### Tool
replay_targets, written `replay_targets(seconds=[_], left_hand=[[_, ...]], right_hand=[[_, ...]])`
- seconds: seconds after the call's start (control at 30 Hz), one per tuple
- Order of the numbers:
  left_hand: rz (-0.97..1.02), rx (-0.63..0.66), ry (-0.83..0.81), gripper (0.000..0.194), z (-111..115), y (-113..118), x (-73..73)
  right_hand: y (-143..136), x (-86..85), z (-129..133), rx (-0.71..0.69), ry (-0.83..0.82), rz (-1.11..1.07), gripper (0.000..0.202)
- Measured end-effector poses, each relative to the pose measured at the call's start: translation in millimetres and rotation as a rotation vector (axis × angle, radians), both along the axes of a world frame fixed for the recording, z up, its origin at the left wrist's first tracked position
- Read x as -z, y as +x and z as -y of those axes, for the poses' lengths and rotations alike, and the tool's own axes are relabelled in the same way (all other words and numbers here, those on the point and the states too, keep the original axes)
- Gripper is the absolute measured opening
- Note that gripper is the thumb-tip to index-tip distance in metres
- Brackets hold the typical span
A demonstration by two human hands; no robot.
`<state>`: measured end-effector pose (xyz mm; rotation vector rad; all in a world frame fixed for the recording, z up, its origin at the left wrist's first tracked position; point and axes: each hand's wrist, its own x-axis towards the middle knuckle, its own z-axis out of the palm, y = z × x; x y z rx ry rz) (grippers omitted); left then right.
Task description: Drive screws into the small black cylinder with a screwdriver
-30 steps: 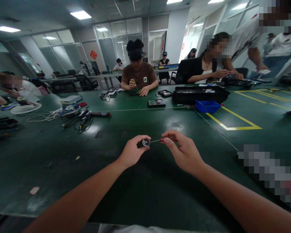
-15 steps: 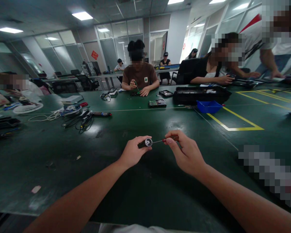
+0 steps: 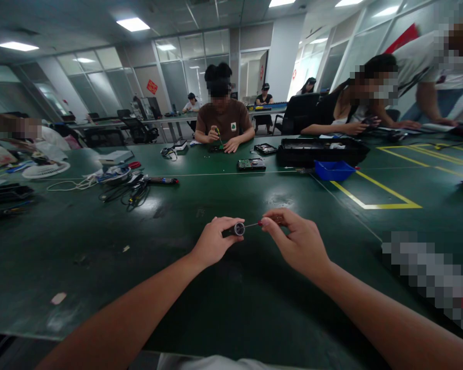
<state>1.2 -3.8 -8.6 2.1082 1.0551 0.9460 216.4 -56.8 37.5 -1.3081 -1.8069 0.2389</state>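
My left hand [image 3: 213,241] is closed around a dark cylindrical part [image 3: 238,229] with a round, silvery open end turned toward the camera. Fingers and thumb grip it from above and below. To its right, my right hand [image 3: 295,236] pinches a screwdriver [image 3: 259,223] by its reddish handle. The thin metal shaft points left, and its tip is at the open end of the part. Whether the tip touches anything inside is too small to tell. Both hands are above the green table [image 3: 200,308].
Cables [image 3: 129,190] lie at the left. A circuit board [image 3: 251,164], a black tray [image 3: 322,151] and a blue bin [image 3: 334,170] sit beyond my hands. A person [image 3: 224,118] works opposite. Blurred-out thing [image 3: 428,277] at right; small scrap [image 3: 58,298] near left.
The cylindrical part in my left hand has turned slightly and shifted a little right and down. My right hand keeps its pinch on the screwdriver. The person at the right has leaned lower.
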Motion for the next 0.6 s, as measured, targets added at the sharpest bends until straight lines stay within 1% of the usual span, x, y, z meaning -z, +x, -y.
replay_targets(seconds=[0.07,0.13,0.2,0.3,0.43,0.53,0.6], left_hand=[[-0.018,-0.006,-0.005,0.040,-0.3,-0.2,0.2],[-0.035,-0.017,-0.017,0.041,-0.8,-0.5,0.9],[-0.050,-0.027,-0.027,0.042,-1.3,-0.9,2.0],[-0.066,-0.032,-0.016,0.042,-2.0,-1.7,3.8],[-0.070,-0.038,0.023,0.041,-1.9,-3.0,3.6],[-0.091,-0.028,0.025,0.039,-0.6,-2.7,0.9],[-0.111,-0.014,0.023,0.038,0.5,-1.8,-1.1]], right_hand=[[0.5,-0.8,-0.7,0.060,0.025,0.053,0.031],[0.9,-1.3,-1.4,0.117,0.052,0.111,0.043],[1.2,-1.2,-2.3,0.140,0.064,0.150,0.048],[1.7,-0.7,-3.6,0.102,0.041,0.165,0.041],[1.8,-1.6,-3.6,-0.035,-0.035,0.113,0.017],[1.6,-3.7,-1.6,-0.118,-0.075,0.116,0.013],[1.5,-4.6,-0.7,-0.118,-0.106,0.133,0.018]])
